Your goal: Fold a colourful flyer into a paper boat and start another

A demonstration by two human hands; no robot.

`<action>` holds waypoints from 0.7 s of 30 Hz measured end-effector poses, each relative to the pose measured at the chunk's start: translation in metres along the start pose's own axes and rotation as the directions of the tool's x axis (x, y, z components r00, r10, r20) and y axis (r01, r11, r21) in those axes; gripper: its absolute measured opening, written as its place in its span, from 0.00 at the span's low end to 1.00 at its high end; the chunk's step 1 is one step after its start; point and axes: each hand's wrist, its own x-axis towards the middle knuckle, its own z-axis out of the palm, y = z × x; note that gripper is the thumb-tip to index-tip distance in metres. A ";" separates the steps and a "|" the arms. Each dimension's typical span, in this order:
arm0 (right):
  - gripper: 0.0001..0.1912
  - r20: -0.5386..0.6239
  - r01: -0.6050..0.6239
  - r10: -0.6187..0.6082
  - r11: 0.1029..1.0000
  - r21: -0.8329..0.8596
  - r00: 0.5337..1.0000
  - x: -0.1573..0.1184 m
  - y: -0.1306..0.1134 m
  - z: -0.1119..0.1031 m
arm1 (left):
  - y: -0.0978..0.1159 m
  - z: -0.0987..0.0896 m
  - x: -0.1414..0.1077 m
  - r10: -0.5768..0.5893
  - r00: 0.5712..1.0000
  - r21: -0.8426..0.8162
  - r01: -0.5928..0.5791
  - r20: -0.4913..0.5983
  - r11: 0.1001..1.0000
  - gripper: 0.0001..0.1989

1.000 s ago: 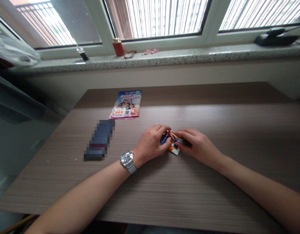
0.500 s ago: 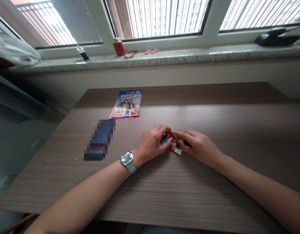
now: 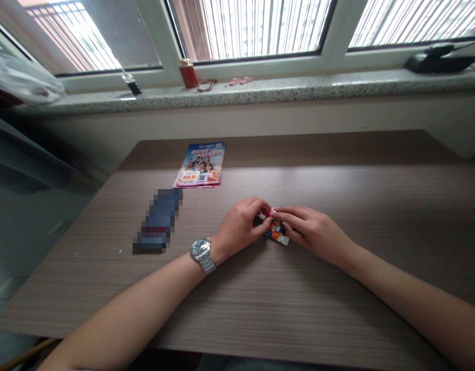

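Observation:
A small colourful printed paper piece (image 3: 278, 232), red, blue, orange and white, lies low over the table between my hands. My left hand (image 3: 246, 221), with a silver watch (image 3: 202, 252) on its wrist, pinches the paper's upper left part between thumb and fingers. From the right, my right hand (image 3: 310, 226) grips its upper right edge with bent fingers. The fingertips of both hands nearly meet at the paper's top and hide part of it. Its lower white corner sticks out toward me.
Printed flyers (image 3: 202, 166) lie stacked on the wood-grain table (image 3: 237, 304). A blurred-out dark blue item (image 3: 158, 221) rests nearer on the left. Along the stone windowsill (image 3: 299, 90) stand a red container (image 3: 188, 74) and a black device (image 3: 440, 61).
The fingers of both hands have shifted slightly on the paper. A white bit now shows near my left fingertips, and the red part at the top looks different.

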 end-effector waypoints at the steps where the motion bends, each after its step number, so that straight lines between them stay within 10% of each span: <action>1: 0.19 0.000 0.004 -0.004 1.000 -0.005 1.000 0.000 0.000 0.000 | 0.000 0.000 0.000 -0.003 1.000 -0.008 0.003 -0.002 1.000 0.03; 21: 0.20 0.051 0.115 -0.112 0.992 -0.055 0.992 0.003 0.003 -0.004 | -0.001 0.000 -0.001 -0.032 0.999 -0.099 0.031 -0.006 0.995 0.03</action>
